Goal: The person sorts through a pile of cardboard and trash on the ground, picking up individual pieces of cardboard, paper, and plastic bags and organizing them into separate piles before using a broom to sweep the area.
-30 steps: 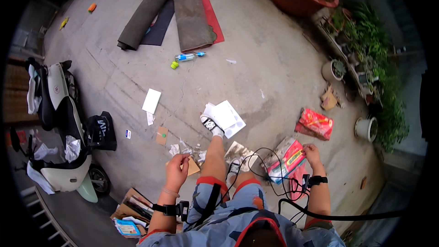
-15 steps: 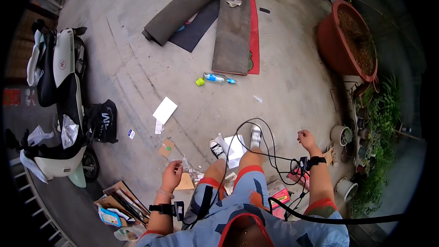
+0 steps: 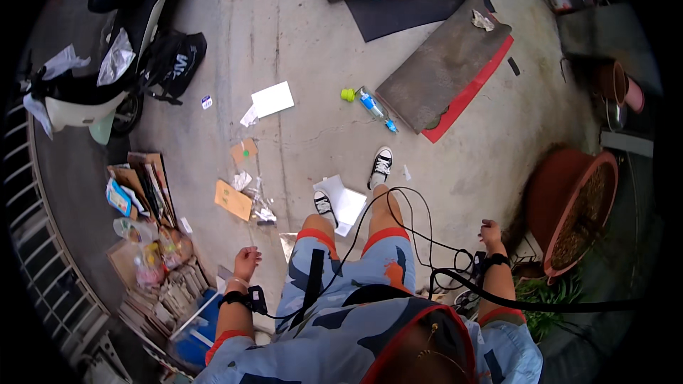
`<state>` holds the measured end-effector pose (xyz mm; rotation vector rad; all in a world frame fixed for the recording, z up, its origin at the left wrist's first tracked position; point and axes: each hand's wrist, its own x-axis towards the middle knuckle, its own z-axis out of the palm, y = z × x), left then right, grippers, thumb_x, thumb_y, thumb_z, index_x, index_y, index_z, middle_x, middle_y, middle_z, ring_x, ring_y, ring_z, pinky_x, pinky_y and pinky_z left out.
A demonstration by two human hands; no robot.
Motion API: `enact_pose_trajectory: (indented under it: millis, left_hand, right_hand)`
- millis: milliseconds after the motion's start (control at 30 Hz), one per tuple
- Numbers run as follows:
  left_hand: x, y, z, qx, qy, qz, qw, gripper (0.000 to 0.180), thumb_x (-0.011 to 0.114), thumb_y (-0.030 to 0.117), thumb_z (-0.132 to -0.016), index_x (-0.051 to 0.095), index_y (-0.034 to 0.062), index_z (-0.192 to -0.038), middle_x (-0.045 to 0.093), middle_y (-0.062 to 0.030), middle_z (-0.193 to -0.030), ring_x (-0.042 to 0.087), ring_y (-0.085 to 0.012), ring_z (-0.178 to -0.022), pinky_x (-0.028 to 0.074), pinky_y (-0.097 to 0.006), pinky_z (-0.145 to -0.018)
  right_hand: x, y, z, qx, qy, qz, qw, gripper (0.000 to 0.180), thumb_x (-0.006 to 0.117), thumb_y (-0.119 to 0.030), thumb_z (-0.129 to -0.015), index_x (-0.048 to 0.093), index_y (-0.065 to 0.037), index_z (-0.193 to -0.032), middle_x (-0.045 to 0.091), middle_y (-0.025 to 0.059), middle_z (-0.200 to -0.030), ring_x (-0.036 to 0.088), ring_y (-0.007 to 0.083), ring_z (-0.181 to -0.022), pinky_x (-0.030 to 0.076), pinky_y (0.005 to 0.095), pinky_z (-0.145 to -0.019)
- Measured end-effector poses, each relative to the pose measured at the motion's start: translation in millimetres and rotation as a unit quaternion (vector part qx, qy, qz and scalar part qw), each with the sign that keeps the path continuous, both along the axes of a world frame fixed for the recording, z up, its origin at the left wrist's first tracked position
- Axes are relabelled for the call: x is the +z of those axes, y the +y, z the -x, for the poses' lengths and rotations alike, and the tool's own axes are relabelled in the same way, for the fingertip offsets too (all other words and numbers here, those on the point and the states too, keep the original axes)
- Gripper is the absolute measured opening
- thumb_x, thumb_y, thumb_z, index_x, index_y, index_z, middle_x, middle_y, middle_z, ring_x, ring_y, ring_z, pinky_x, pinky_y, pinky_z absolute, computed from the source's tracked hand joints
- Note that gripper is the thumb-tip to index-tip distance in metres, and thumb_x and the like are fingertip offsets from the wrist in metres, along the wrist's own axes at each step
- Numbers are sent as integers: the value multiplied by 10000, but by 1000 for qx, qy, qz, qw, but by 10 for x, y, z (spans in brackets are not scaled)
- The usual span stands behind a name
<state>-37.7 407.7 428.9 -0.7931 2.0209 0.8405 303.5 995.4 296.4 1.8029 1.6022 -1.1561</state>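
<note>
1. My left fingers (image 3: 250,253) hang loosely open, empty, near the flat tan cardboard piece (image 3: 233,201) on the grey concrete floor (image 3: 313,149).
2. My right fingers (image 3: 489,225) bend, left of the big round reddish-brown pot (image 3: 551,206); how closed, I cannot tell.
3. Slack black cabling (image 3: 555,306) could snag that pot.
4. Loose white paper sheets (image 3: 346,206) at my black-and-white canvas shoe (image 3: 324,204) could slide underfoot.

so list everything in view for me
scooter: one, white and black, upper left
bag: one, black, by scooter
mats: several, grey and red, top
bottle: one, clear and blue, by mats
small item: one, lime, by bottle
panel: one, white, centre left
cardboard: many, brown, left side
papers: 2+, white, centre
large pot: one, reddish, right
plants: several, green, lower right
cables: 2+, black, lower right
shoes: two, black and white, centre
left hand: one, bare, lower left
right hand: one, bare, lower right
</note>
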Motion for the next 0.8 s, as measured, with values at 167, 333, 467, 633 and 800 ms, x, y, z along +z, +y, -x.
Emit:
enact_pose_trajectory:
  millis: [167,333,467,633,800]
  left_hand:
    - [-22,20,-647,37,-37,-40,998,196,466,186,-801,499,58,-945,577,-50,-819,547,-128,-677,426,-243,-592]
    - [-186,99,-1092,147,-17,-68,987,205,467,185,-808,494,39,-949,570,-55,-803,534,-114,-680,425,-225,-585]
    - [-497,145,-1457,134,-12,-102,986,211,469,174,-805,490,34,-962,565,-56,-812,538,-116,-706,431,-223,-610]
    - [-945,319,-1609,135,-26,-117,983,235,444,160,-817,476,15,-999,557,-74,-845,535,-137,-751,433,-242,-646]
    - [-1385,271,-2035,231,-83,-85,966,251,464,151,-798,482,-16,-985,559,-85,-853,552,-150,-745,437,-239,-633]
  right_hand:
    - [-36,588,1036,47,78,3,996,245,409,-103,-756,511,-14,-960,573,95,-705,525,148,-519,417,266,-419]
    - [-257,455,2205,168,159,13,973,257,397,-103,-741,518,-13,-950,571,91,-692,508,134,-534,415,250,-478]
    - [-721,182,2692,254,137,47,956,272,406,-93,-714,525,1,-940,574,94,-695,525,150,-550,433,264,-499]
    - [-1739,-270,2938,451,88,-22,888,248,432,-105,-688,572,-17,-873,583,124,-669,564,184,-580,456,289,-545]
    - [-2676,-750,3253,525,75,-16,848,248,464,-112,-675,574,-15,-875,588,140,-675,579,246,-641,455,313,-625]
